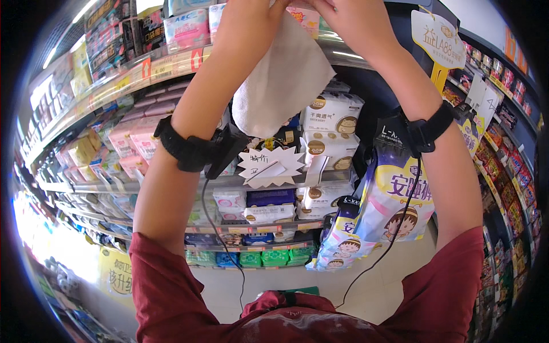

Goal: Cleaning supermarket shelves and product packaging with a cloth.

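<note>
A pale grey-white cloth [285,81] hangs in front of the shelves, its pointed corner off to the right. My left hand [261,10], partly cut off by the top edge, holds the cloth's upper end. Close beside it, my right hand [332,10] is also cut off at the top; whether its fingers grip the cloth cannot be seen. Behind both hands runs the upper shelf edge [171,64] with price labels. Packs of sanitary pads [186,30] stand on that shelf. Below the cloth, a starburst price sign [271,168] is fixed to a lower shelf.
White wrapped packs [330,113] are stacked behind the cloth. Large hanging packs of sleep pants [394,197] jut out at right, below a hanging sign [438,38]. Black wrist straps [184,148] carry thin cables [225,246] down toward my body. Snack shelves [510,171] line the far right.
</note>
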A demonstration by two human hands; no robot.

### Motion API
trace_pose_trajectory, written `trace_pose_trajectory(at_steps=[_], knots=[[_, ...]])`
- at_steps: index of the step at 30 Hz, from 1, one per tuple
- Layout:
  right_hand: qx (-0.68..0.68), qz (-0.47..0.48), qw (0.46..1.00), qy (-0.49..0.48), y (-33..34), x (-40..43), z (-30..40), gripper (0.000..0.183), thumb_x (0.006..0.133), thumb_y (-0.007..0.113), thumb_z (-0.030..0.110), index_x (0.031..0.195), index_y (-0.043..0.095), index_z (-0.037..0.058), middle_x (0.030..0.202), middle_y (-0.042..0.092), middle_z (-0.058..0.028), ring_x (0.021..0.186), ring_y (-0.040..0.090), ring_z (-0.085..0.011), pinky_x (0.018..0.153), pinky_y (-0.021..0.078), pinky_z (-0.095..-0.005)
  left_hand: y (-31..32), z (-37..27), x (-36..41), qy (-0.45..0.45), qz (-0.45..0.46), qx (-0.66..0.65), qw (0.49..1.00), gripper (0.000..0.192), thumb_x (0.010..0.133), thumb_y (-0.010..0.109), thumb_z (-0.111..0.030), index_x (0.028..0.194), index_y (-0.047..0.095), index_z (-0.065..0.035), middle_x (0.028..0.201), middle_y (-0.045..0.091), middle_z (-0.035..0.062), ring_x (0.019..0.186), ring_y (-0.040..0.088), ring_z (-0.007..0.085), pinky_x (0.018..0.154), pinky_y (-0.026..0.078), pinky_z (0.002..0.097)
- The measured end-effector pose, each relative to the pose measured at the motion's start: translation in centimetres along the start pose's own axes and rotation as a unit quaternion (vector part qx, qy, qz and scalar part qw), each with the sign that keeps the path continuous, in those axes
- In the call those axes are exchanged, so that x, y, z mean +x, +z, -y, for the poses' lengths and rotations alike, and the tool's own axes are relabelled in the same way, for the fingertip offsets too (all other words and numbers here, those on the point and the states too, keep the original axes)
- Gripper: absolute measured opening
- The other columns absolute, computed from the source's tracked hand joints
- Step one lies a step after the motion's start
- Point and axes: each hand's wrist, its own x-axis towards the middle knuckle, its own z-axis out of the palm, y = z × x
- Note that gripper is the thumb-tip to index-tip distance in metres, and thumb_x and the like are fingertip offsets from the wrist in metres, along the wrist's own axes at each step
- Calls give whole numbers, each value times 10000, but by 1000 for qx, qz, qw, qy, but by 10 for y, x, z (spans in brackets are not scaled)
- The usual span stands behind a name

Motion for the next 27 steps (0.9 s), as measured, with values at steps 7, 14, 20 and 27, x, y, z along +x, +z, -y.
trace_pose_trajectory(at_steps=[7,14,20,27], knots=[[-67,-22,997,-22,-10,-14,2,59,789,635,137,782,603,87,663,604,-67,620,587,-254,675,421,-345,-17,-22,-8,7,90,-1,996,152,847,609,-92,979,551,-43,941,511,204,950,516,412,783,429,436],[148,-19,979,139,-7,-19,11,64,795,635,61,780,589,20,655,598,-106,602,622,-202,543,460,-294,-13,-17,-32,25,100,-6,995,247,816,615,-120,1057,588,-70,927,572,142,862,577,331,771,464,390],[325,-37,894,307,9,-31,-21,304,808,625,-21,1085,501,-39,754,592,-67,669,601,-102,581,477,-250,-11,-5,-47,-23,109,3,994,241,802,563,-110,1036,593,-55,1013,584,106,852,600,344,726,492,430],[410,-23,833,371,21,-28,-18,319,820,627,-17,1104,485,-46,759,601,-67,683,602,-110,606,475,-242,-10,-2,-52,-53,167,64,982,253,779,571,-133,1016,611,-54,1019,603,115,840,621,348,753,514,430]])
